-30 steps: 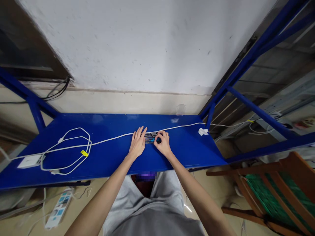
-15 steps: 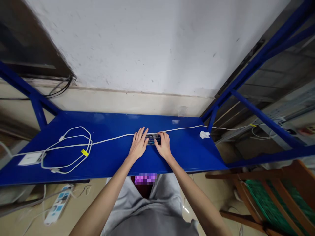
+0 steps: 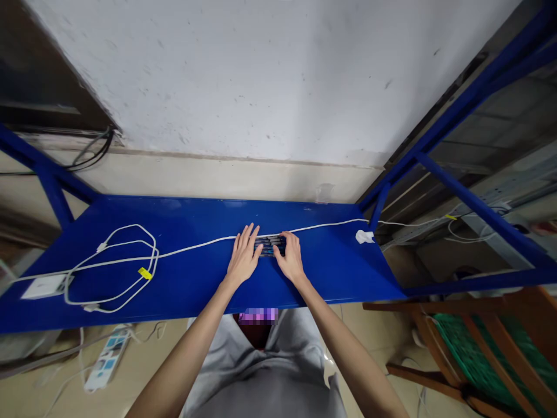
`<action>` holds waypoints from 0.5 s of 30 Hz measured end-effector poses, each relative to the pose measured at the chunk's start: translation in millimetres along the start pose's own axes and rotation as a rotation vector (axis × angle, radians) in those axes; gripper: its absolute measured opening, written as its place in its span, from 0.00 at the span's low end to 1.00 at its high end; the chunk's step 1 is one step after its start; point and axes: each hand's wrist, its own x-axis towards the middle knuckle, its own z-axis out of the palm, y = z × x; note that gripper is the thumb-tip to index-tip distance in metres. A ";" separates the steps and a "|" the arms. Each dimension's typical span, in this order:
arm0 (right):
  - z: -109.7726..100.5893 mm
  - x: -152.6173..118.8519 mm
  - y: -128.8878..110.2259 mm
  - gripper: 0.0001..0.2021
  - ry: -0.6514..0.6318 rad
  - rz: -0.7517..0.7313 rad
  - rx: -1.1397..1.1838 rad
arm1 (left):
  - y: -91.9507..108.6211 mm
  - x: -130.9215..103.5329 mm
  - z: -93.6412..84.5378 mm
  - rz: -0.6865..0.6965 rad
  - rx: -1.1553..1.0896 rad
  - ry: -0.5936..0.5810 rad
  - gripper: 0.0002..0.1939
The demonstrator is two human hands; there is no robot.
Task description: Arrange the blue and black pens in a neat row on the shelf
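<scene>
Several dark, slim pen-like items [image 3: 268,246] lie side by side on the blue tabletop [image 3: 187,290], between my two hands. My left hand [image 3: 245,255] rests flat over their left end, fingers stretched out and pointing away from me. At their right end, my right hand [image 3: 289,255] has its fingers bent over the tips and its thumb apart, touching the near side. The palms hide both ends of the items. A white cable [image 3: 209,242] runs across the table just behind them and passes by my fingertips.
Looped white cable [image 3: 155,255] with a yellow tag and a white box [image 3: 47,286] lie at the left. Crumpled tissue [image 3: 364,236] sits at the right. Blue frame bars [image 3: 470,200] rise at both ends. A wooden chair [image 3: 491,348] and a power strip [image 3: 107,360] are below.
The view has shifted slightly, so the cable loop and box appear further left. Both hands stay around the items, with hardly any movement.
</scene>
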 end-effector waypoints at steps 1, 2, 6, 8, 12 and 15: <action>-0.1 -0.1 -0.1 0.19 0.002 -0.001 0.003 | -0.7 0.0 0.2 -0.003 -0.009 0.003 0.31; -0.1 -0.2 -0.1 0.19 0.003 -0.002 0.006 | -1.4 0.0 0.4 -0.005 -0.017 0.006 0.31; -0.4 -0.8 0.3 0.19 0.002 -0.008 0.010 | -3.1 0.1 1.9 -0.010 -0.031 0.011 0.31; -0.5 -1.1 0.9 0.20 0.001 -0.010 0.012 | -3.2 0.0 2.3 -0.012 -0.033 0.011 0.31; -0.9 -1.4 1.5 0.19 0.000 -0.010 0.021 | -2.5 0.0 1.6 -0.013 -0.036 0.009 0.31; -1.5 -1.2 0.8 0.19 -0.001 -0.010 0.025 | -1.7 0.3 0.7 -0.016 -0.039 0.008 0.31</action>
